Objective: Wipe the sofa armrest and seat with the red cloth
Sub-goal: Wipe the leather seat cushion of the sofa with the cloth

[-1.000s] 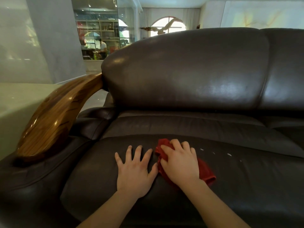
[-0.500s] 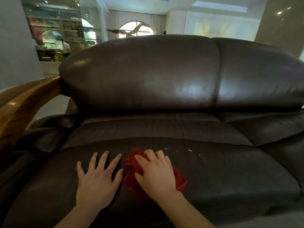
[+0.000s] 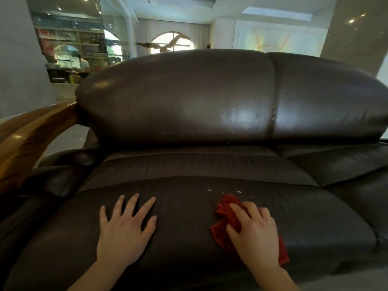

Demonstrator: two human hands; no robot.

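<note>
The left hand lies flat on the near part of the glossy dark-brown leather seat, fingers straight and spread, holding nothing. To its right, the right hand curls its fingers over the crumpled red cloth and presses it into the cushion, with soft folds poking out past the fingertips. Small white flecks dot the leather just beyond the cloth. At far left curves the polished, grained wooden armrest — well apart from both hands

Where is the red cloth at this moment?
In the head view, the red cloth lies bunched under the right hand on the seat cushion, right of centre, beside a few white specks.
</note>
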